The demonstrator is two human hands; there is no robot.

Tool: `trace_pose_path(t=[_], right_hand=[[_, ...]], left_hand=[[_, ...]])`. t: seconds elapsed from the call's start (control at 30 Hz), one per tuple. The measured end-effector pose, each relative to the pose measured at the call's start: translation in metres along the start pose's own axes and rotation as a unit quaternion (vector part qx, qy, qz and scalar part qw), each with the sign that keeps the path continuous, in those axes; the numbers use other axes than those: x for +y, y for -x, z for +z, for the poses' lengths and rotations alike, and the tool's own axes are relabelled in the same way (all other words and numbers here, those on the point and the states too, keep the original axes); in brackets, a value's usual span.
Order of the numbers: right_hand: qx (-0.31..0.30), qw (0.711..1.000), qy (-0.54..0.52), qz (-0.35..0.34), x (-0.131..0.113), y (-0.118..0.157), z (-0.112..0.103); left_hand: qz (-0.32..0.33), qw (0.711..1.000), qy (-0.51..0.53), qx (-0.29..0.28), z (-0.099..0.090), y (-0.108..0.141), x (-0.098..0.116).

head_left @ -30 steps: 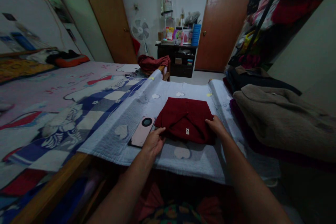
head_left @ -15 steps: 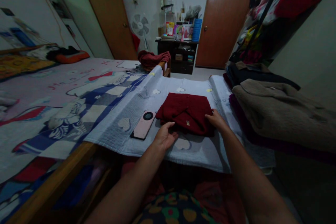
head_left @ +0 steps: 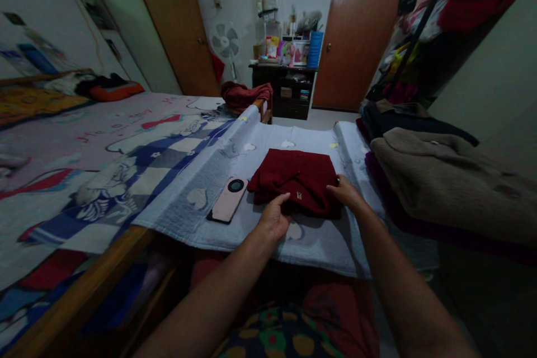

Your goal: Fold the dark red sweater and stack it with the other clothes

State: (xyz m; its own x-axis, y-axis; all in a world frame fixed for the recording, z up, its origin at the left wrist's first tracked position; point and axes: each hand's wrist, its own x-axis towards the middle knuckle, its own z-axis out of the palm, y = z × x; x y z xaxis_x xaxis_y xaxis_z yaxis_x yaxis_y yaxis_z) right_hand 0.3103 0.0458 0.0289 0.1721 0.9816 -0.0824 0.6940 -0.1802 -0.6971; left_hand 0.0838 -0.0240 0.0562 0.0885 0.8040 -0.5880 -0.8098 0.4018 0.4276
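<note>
A folded dark red garment [head_left: 297,173] with a small tag near its front edge lies on a pale blue cloth with heart shapes [head_left: 235,235]. At the garment's near left edge, my left hand [head_left: 276,218] has its thumb on top and its fingers tucked under the fabric. My right hand [head_left: 346,190] grips the right edge, its thumb toward the fabric and its fingertips partly hidden. Left of the garment lies a pink phone [head_left: 229,201] with a round black camera ring.
Folded clothes, a brown fleecy coat [head_left: 440,179] among them, are piled on the right. A bed [head_left: 126,123] with patterned covers stretches along the left. Behind stand a fan [head_left: 225,39], a dark cabinet [head_left: 283,92] and a wooden door [head_left: 356,28].
My left hand has moved right and slightly forward along the garment's near edge, its fingers now under the fabric. My right hand stays at the right edge, and the garment has hardly moved.
</note>
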Motion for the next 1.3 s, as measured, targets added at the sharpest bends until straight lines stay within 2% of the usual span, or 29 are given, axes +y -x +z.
trace_pose_path(t=[0.1, 0.23, 0.33, 0.43, 0.53, 0.63, 0.87, 1.17, 1.3], right_hand=[[0.001, 0.999, 0.041, -0.013, 0.001, -0.005, -0.002], [0.054, 0.99, 0.128, -0.015, -0.002, -0.018, -0.006], [0.065, 0.982, 0.169, -0.058, -0.013, -0.035, -0.007], [0.061, 0.976, 0.188, -0.096, -0.03, -0.059, -0.003], [0.033, 0.971, 0.215, -0.1, -0.048, -0.086, 0.006], [-0.003, 0.968, 0.229, -0.106, -0.061, -0.114, 0.016], [-0.064, 0.96, 0.25, -0.105, -0.075, -0.166, 0.039], [-0.169, 0.937, 0.271, -0.141, -0.088, -0.199, 0.046], [-0.195, 0.926, 0.28, -0.162, -0.095, -0.205, 0.038]], left_hand=[[0.005, 1.0, 0.003, 0.027, 0.001, -0.002, -0.009], [-0.024, 0.997, -0.027, 0.07, 0.001, 0.001, -0.017], [-0.053, 0.994, -0.03, 0.089, 0.001, 0.002, -0.021], [-0.067, 0.994, -0.016, 0.081, -0.001, 0.0, -0.025], [-0.08, 0.994, -0.017, 0.07, -0.003, -0.003, -0.03], [-0.064, 0.996, -0.007, 0.069, -0.005, -0.005, -0.034], [-0.063, 0.995, 0.006, 0.078, -0.009, -0.006, -0.04], [-0.055, 0.997, 0.048, 0.022, -0.011, -0.017, -0.051], [-0.059, 0.996, 0.058, 0.043, -0.007, -0.019, -0.05]])
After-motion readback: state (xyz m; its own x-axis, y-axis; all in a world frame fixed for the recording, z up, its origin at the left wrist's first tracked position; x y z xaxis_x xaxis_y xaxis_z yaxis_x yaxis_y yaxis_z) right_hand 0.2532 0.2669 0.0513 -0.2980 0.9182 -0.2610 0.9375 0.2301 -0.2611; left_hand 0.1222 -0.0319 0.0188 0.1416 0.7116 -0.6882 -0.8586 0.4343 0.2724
